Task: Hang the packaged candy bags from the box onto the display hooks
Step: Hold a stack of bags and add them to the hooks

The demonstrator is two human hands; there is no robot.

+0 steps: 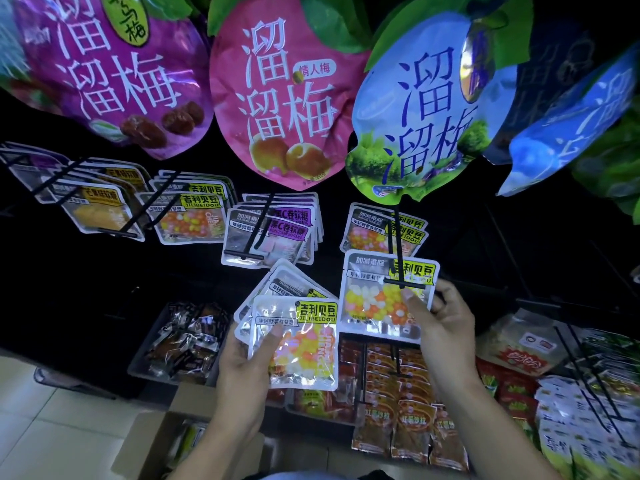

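Clear-fronted candy bag (386,296) sits at the tip of a black hook (398,258), right hand (440,318) pinching its lower right corner, thumb on the front. Left hand (249,358) grips a fanned stack of bags (294,334), thumb pressed on top. Cardboard box (162,441) on the floor below left, more bags inside. Two matching bags (381,230) hang further back on the same hook.

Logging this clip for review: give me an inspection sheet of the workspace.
Surface: black display rack with hooks; tiled floor below.
Job's things: candy bag at the hook tip; spare bags; cardboard box on the floor.
Clutter: plum bags overhead; snack packs beneath.
Grips: right hand holds the candy bag; left hand holds the spare bags.
Cables: nothing seen.
Surroundings: dim shop shelving.
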